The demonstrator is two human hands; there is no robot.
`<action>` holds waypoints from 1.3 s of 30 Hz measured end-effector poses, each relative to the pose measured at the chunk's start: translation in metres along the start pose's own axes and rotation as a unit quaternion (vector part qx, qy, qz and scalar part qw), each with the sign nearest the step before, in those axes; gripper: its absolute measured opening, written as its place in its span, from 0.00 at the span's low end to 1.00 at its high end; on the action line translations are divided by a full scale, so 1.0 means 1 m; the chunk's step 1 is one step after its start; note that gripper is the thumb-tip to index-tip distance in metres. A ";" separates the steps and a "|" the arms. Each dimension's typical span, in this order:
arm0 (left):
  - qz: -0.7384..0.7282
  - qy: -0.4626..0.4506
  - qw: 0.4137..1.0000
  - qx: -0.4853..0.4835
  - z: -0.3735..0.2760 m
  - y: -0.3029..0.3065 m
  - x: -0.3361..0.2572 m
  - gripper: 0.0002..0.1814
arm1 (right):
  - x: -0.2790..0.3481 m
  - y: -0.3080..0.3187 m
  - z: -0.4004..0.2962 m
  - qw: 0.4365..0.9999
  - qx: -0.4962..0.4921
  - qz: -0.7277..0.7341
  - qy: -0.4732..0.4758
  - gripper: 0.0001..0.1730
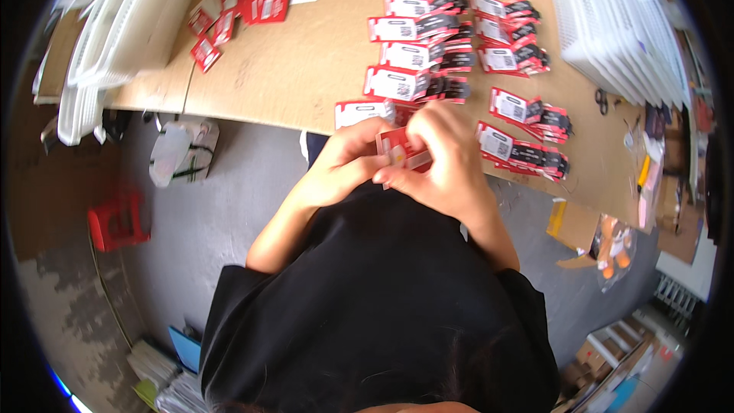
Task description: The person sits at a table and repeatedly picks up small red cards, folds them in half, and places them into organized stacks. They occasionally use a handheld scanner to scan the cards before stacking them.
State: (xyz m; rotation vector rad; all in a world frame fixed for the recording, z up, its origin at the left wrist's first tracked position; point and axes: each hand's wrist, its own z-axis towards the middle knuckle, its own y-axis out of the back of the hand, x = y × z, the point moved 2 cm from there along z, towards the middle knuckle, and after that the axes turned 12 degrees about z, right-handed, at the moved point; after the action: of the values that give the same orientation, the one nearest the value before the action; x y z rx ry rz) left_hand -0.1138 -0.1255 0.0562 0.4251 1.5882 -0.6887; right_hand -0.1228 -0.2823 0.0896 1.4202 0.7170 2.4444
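In front of my chest, at the table's near edge, my left hand (351,155) and my right hand (444,163) together hold a small red printed card or packet (395,141). The fingers and thumbs of both hands pinch it, and part of it is hidden. Just beyond the hands lies a red-and-white card (361,110), partly covered by my fingers. Past it runs a column of red, white and black packs (395,82) that overlap each other. A shorter column of similar packs (499,141) lies to the right.
Loose red cards (266,3) lie in a pile at the back left of the brown table (275,75). White plastic baskets (137,17) stand at left, more stacked baskets (613,29) at right. Black-handled scissors (601,101) and a yellow cutter (643,173) lie near the right edge.
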 end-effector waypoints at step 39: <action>0.186 -0.078 0.979 0.017 0.002 -0.014 -0.007 0.39 | 0.013 -0.005 -0.007 0.968 -0.050 -0.149 0.194 0.06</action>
State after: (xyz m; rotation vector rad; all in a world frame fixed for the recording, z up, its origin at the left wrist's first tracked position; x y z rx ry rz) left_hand -0.1201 -0.1361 0.0650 0.6585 1.3023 -0.4501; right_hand -0.1358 -0.2746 0.0938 0.7377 0.8038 2.4911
